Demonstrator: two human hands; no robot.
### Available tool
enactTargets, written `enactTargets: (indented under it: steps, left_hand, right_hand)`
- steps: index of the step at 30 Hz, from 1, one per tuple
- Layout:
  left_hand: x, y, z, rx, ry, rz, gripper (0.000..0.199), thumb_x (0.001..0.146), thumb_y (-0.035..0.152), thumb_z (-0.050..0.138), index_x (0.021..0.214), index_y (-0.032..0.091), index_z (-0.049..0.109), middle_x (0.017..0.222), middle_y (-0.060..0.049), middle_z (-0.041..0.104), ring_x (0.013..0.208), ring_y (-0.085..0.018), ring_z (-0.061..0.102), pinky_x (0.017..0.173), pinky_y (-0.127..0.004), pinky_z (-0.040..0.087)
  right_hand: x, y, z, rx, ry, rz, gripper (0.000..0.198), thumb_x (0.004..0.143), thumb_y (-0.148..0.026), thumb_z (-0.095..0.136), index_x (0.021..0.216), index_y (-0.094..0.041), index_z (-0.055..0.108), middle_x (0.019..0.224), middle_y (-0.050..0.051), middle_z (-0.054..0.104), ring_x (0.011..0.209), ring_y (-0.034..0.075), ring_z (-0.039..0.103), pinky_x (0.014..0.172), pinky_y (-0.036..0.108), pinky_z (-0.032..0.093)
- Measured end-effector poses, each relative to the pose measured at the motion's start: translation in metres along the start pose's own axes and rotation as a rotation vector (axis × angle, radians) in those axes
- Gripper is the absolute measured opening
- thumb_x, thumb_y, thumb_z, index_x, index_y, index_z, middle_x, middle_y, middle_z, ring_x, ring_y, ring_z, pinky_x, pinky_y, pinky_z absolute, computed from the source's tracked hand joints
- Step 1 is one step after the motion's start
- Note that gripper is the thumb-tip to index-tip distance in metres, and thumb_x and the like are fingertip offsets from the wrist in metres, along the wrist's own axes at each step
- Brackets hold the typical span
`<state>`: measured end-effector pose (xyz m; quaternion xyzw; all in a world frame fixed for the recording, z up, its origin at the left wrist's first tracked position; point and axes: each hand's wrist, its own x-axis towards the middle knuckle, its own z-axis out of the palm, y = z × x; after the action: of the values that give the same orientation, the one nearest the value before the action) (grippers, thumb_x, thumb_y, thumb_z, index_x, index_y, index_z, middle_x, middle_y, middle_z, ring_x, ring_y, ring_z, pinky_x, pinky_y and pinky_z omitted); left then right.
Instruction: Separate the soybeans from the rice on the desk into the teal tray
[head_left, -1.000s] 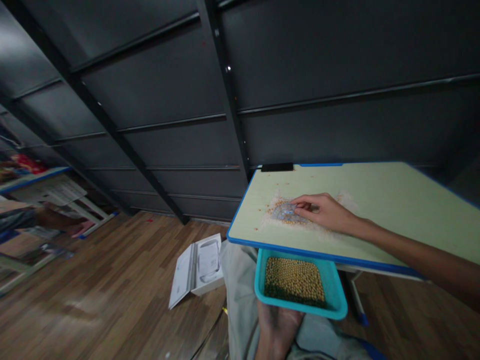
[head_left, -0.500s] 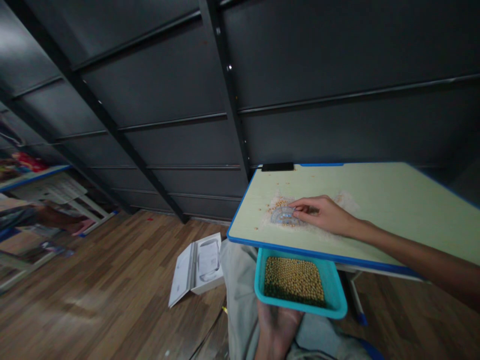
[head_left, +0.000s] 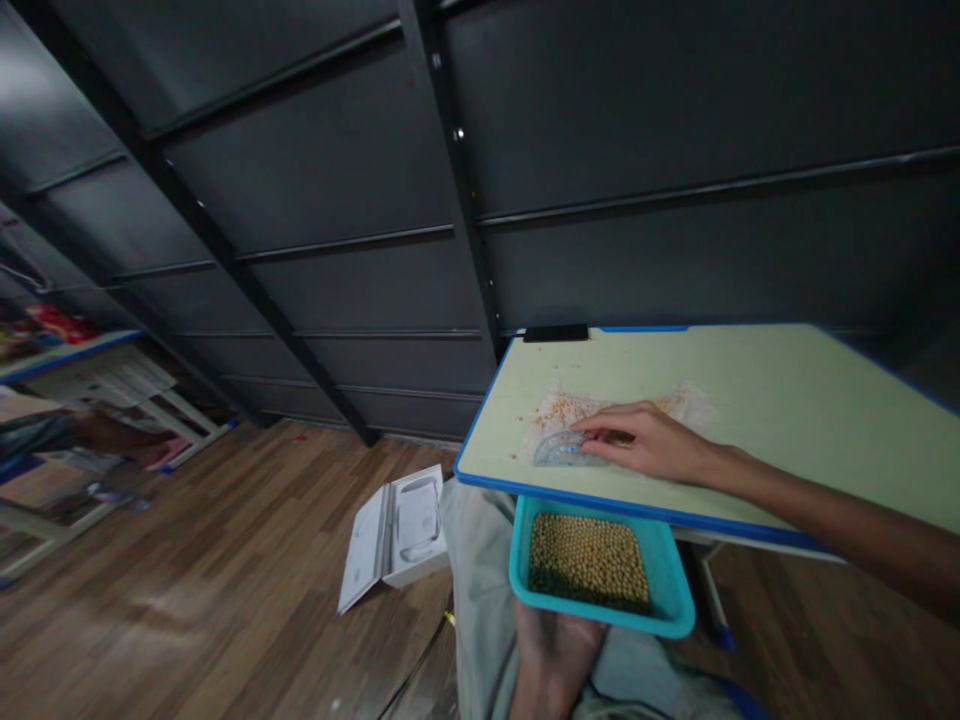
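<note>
My right hand point(head_left: 637, 437) is closed on a clear protractor point(head_left: 559, 450), which rests on the pale tabletop point(head_left: 787, 420) near its front edge. Soybeans point(head_left: 562, 408) lie scattered just beyond the protractor, among whitish grains point(head_left: 694, 408) that look like rice. Below the table edge, my left hand point(head_left: 559, 645) supports a turquoise tray point(head_left: 671, 590) from underneath; its fingers are mostly hidden by the tray. Inside the tray is a layer of soybeans point(head_left: 592, 550), with smaller green beans point(head_left: 555, 583) along the near side.
A black block point(head_left: 555, 334) sits at the table's far left edge. On the wooden floor point(head_left: 247, 540) lies an open white box point(head_left: 405, 530), with a cable point(head_left: 420, 665) nearby. Another person's leg point(head_left: 112, 437) shows beside a second table point(head_left: 67, 355) at left. A dark panelled wall point(head_left: 360, 290) stands behind.
My right hand has drawn the protractor slightly toward the front edge, leaving more of the soybeans and grains visible beyond it. My left hand and the tray have stayed put.
</note>
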<state>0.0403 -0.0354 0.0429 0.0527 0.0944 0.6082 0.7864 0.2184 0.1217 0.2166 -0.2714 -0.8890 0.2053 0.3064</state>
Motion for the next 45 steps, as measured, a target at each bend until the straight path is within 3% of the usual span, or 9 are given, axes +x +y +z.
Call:
enactTargets:
  steps: [7,20,28,45]
  left_hand:
    - [0.003,-0.001,-0.005,-0.018,0.02,-0.007,0.049,0.102,0.044,0.041,0.145,0.026,0.057,0.149,-0.014,0.059,0.138,-0.034,0.053,0.117,-0.062,0.036]
    - [0.001,0.002,0.015,-0.055,0.046,-0.05,0.048,0.101,0.041,0.042,0.144,0.027,0.058,0.147,-0.013,0.062,0.137,-0.033,0.054,0.117,-0.06,0.038]
    - [0.002,0.001,0.01,-0.048,0.095,-0.023,0.047,0.101,0.04,0.044,0.142,0.025,0.06,0.146,-0.013,0.062,0.137,-0.033,0.055,0.115,-0.06,0.04]
    - [0.003,0.0,0.004,-0.034,0.012,-0.031,0.049,0.103,0.043,0.041,0.146,0.026,0.056,0.148,-0.012,0.061,0.138,-0.032,0.054,0.118,-0.058,0.035]
  right_hand:
    - [0.002,0.006,-0.005,-0.221,0.079,-0.007,0.024,0.097,-0.025,0.064,0.117,-0.019,0.076,0.096,0.007,0.079,0.079,0.018,0.072,0.077,0.033,0.056]
    - [0.003,0.003,-0.008,-0.227,0.172,-0.002,0.025,0.099,-0.024,0.061,0.12,-0.021,0.074,0.102,0.006,0.079,0.084,0.019,0.071,0.081,0.035,0.057]
    - [0.002,0.006,-0.007,-0.23,0.129,0.005,0.026,0.099,-0.024,0.061,0.121,-0.022,0.074,0.105,0.007,0.079,0.087,0.02,0.072,0.082,0.036,0.057]
    - [0.001,0.002,-0.003,-0.079,0.075,0.035,0.026,0.097,-0.028,0.064,0.12,-0.024,0.076,0.106,0.007,0.08,0.085,0.019,0.074,0.082,0.035,0.059]
